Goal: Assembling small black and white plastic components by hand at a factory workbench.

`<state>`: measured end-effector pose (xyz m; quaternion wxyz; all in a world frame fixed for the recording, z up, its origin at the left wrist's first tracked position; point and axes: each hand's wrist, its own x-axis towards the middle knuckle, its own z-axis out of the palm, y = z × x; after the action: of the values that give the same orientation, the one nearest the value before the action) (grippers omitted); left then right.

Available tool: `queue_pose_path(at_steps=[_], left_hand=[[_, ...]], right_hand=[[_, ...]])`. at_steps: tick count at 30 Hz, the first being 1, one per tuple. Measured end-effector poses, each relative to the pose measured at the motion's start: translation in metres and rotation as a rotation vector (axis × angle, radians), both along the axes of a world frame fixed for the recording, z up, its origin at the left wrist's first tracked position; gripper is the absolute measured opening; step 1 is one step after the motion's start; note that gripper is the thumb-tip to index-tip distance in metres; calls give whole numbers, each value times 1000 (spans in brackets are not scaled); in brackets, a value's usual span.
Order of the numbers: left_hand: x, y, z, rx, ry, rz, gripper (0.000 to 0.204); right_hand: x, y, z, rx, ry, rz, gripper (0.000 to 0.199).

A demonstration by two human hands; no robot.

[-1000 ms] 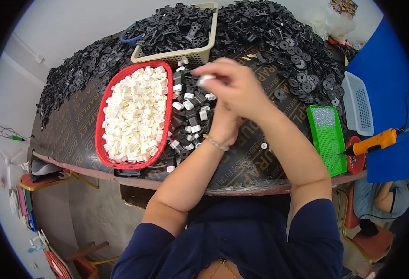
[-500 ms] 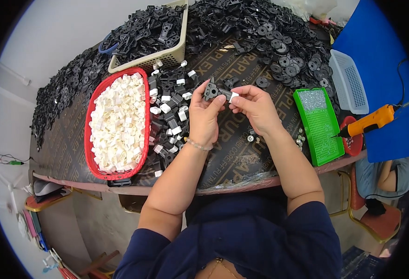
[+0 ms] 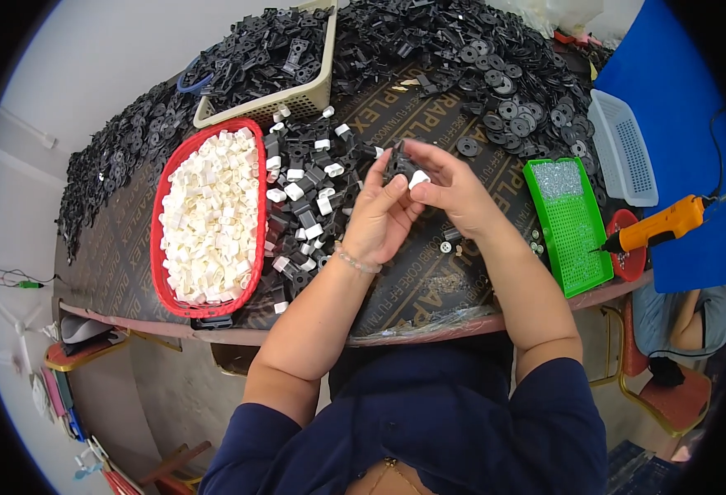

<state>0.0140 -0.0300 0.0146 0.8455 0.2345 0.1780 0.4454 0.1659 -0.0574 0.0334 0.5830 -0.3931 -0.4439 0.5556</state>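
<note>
— What's on the desk (image 3: 429, 289)?
— A red basket (image 3: 163, 247) of white pieces at the left, a beige basket (image 3: 313, 91) behind it, heaps of black parts (image 3: 478, 58) along the back.
— And on the right?
— A green tray (image 3: 573, 223), a white basket (image 3: 627, 148), an orange screwdriver (image 3: 660, 224).

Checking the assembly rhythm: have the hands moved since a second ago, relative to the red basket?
Yes. The hands dropped from near the beige basket toward the red basket's middle.

Black part (image 3: 397, 158) with white clip (image 3: 418, 177)
</note>
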Motion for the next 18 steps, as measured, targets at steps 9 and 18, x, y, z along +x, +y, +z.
queue_pose_path(at_steps=[9, 18], left_hand=[[-1, 9, -20, -107, -55, -279, 42], [-7, 14, -17, 35, 76, 92, 52]], right_hand=[[-55, 87, 47, 136, -377, -4, 69], [-46, 151, 63, 168, -1021, 185, 54]])
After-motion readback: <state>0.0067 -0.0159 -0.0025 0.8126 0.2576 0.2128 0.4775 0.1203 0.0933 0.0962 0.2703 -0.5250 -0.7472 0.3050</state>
